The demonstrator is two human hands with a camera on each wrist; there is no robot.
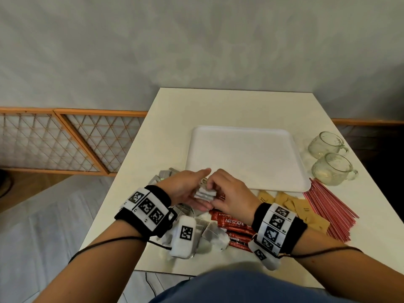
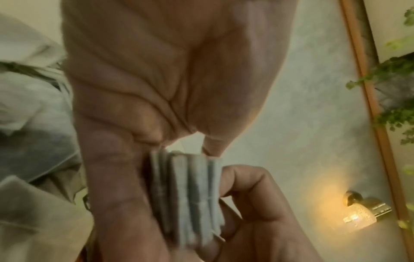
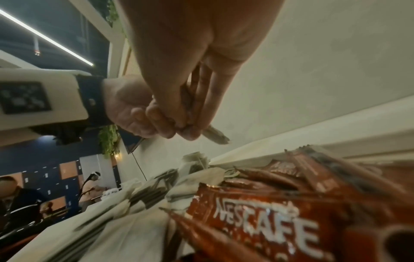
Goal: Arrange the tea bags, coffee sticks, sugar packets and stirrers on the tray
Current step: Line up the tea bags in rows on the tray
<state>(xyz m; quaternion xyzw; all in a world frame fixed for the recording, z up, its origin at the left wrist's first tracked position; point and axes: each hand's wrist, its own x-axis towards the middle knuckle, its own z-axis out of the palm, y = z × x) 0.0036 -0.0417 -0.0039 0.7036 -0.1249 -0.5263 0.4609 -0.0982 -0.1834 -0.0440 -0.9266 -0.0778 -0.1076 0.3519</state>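
Note:
A small stack of grey tea bags (image 1: 204,193) is held between both hands just in front of the white tray (image 1: 247,136). My left hand (image 1: 185,189) cradles the tea bag stack (image 2: 190,195) from the left, fingers curled under it. My right hand (image 1: 229,193) pinches the stack from the right, and its fingers (image 3: 179,109) close on a tea bag (image 3: 215,136). More tea bags (image 1: 209,235) lie loose under my wrists. Red Nescafe coffee sticks (image 1: 234,224), brown sugar packets (image 1: 290,204) and red stirrers (image 1: 328,208) lie on the table.
Two glass cups (image 1: 328,156) stand right of the tray. The cream table (image 1: 218,106) ends close on the left, with a wooden lattice rail (image 1: 65,141) beyond it. Several grey tea bags (image 1: 164,173) lie left of the hands.

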